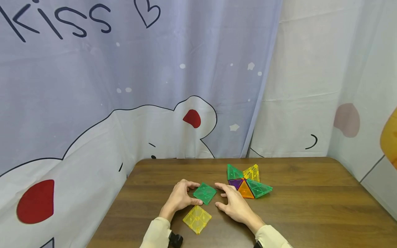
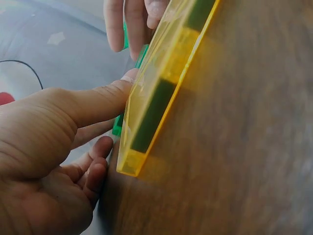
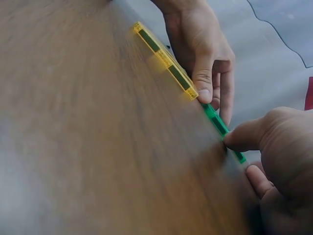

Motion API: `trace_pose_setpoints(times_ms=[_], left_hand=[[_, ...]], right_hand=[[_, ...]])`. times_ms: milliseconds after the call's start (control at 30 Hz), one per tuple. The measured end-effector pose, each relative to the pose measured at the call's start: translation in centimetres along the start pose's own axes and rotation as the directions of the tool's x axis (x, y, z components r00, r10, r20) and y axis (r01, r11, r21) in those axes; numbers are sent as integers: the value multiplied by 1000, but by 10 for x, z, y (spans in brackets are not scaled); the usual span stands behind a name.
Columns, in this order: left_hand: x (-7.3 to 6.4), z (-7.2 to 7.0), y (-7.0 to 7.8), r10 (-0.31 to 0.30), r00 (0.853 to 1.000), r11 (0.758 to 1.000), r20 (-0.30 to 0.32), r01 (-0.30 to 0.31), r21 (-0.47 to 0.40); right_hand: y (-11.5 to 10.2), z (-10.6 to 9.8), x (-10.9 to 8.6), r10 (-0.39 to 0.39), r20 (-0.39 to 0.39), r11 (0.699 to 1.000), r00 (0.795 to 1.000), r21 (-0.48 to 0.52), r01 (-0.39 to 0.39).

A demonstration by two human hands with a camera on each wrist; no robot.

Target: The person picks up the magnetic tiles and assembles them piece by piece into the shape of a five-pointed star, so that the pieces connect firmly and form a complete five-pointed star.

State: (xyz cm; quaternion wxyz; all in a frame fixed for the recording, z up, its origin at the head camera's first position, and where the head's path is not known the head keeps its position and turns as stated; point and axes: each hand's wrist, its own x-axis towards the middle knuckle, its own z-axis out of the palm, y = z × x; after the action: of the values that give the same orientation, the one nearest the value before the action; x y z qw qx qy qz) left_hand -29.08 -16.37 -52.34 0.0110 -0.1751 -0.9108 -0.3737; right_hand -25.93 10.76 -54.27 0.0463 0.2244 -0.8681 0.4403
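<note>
A green square magnetic tile (image 1: 204,193) lies flat on the table between my two hands. My left hand (image 1: 181,196) holds it at its left side, thumb at the near edge and index finger at the far edge. My right hand (image 1: 234,203) is just to the right of the tile, fingers spread and slightly bent, with nothing gripped. A yellow square magnetic tile (image 1: 197,219) lies nearer to me, close below the left thumb. In the left wrist view the yellow tile (image 2: 156,98) stands large in front and covers much of the green one.
Behind my right hand lies a fan of joined triangular tiles: green (image 1: 260,188), yellow (image 1: 252,172), orange (image 1: 245,190) and purple (image 1: 235,183). The wooden table (image 1: 316,206) stretches to the right. A printed curtain (image 1: 155,75) hangs behind its far edge.
</note>
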Motion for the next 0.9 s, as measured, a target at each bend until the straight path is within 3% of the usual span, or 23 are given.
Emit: trace_pose_setpoints(times_ms=[233, 367, 533, 900], left_hand=[[0, 1, 1, 12, 1000, 1000, 12, -12, -13], [0, 1, 1, 8, 1000, 1000, 1, -8, 3], [0, 1, 1, 12, 1000, 1000, -9, -12, 5], [0, 1, 5, -3, 1000, 1000, 5, 3, -11]], right_hand=[[0, 2, 3, -12, -39, 1000, 999, 12, 12], [0, 4, 4, 10, -65, 993, 998, 118, -2], [-2, 4, 4, 64, -85, 958, 994, 286, -37], [-4, 2, 3, 147, -87, 898, 985, 429, -96]])
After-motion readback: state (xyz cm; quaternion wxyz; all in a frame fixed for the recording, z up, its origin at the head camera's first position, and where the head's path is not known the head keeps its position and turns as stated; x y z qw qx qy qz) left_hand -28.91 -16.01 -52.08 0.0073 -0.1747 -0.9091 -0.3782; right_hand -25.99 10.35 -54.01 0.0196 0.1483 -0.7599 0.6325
